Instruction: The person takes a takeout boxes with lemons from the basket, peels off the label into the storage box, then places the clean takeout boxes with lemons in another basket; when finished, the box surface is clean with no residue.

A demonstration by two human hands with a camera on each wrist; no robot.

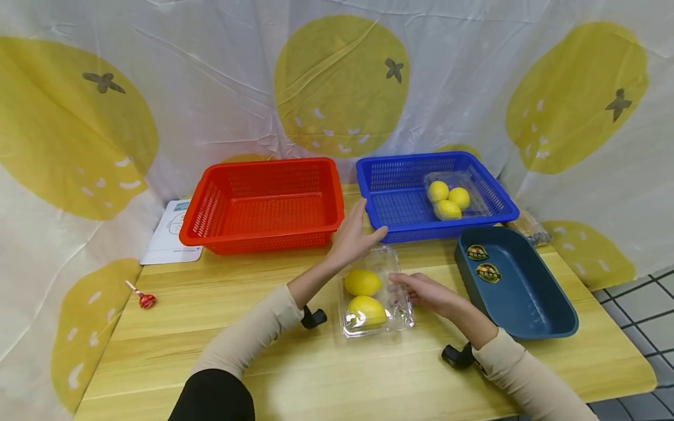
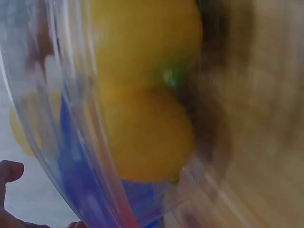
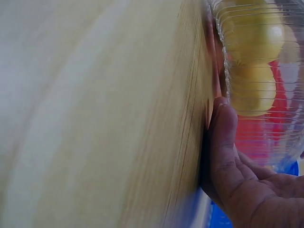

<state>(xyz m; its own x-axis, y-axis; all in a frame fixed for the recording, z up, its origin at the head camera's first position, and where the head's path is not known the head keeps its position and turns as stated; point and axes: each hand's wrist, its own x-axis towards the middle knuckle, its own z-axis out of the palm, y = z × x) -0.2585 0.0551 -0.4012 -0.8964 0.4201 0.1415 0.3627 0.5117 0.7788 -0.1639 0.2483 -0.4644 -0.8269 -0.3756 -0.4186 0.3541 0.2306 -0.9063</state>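
Note:
Two yellow lemons (image 1: 363, 283) lie in a clear plastic box (image 1: 351, 332) at the middle of the table. My right hand (image 1: 425, 290) grips the box's right side, with fingers partly seen through the plastic. In the right wrist view the thumb (image 3: 224, 126) lies against the box's ridged edge. Just past the far end of the box is my left hand (image 1: 354, 235), fingers stretched out and thumb apart, holding nothing. The left wrist view is filled by the blurred lemons (image 2: 142, 133) behind clear plastic, with fingertips (image 2: 12, 171) at its lower left.
Behind the hands stand a red basket (image 1: 274, 240) and a blue basket (image 1: 392, 202), the latter holding another clear box (image 1: 476, 202) of lemons. A dark teal tub (image 1: 526, 292) sits at right. A red lollipop (image 1: 147, 301) and a white sheet (image 1: 171, 240) lie at left.

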